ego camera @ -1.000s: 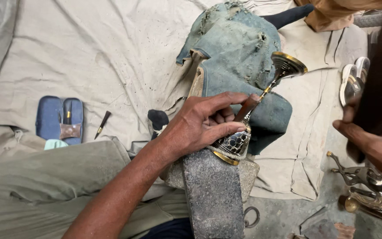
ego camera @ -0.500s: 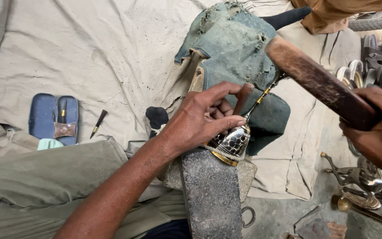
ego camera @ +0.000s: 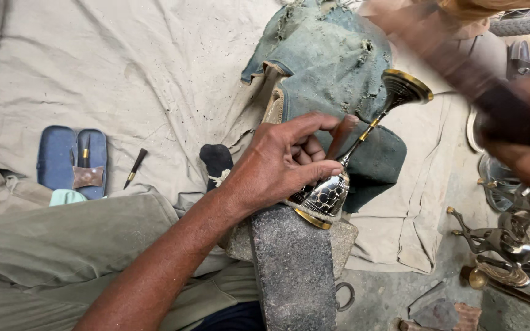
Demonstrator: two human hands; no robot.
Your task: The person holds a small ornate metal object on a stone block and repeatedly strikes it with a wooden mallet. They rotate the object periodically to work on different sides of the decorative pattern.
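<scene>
left hand [ego camera: 283, 162] pinches patterned brass goblet [ego camera: 329, 193] by bowl, pinning it sideways on dark iron block [ego camera: 292, 266] just below for steady support. small wooden-handled tool [ego camera: 340, 135] under fingers. right hand [ego camera: 522, 144] blurred, fisted round wooden mallet [ego camera: 443, 58], raised above-right.

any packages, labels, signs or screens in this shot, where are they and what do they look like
No labels, signs or screens show.
Closest to a package: an open blue case on the cloth at far left, flat with rounded ends, a small tool and a brown strap inside.
A dark pointed tool lies loose just right of it.
</scene>
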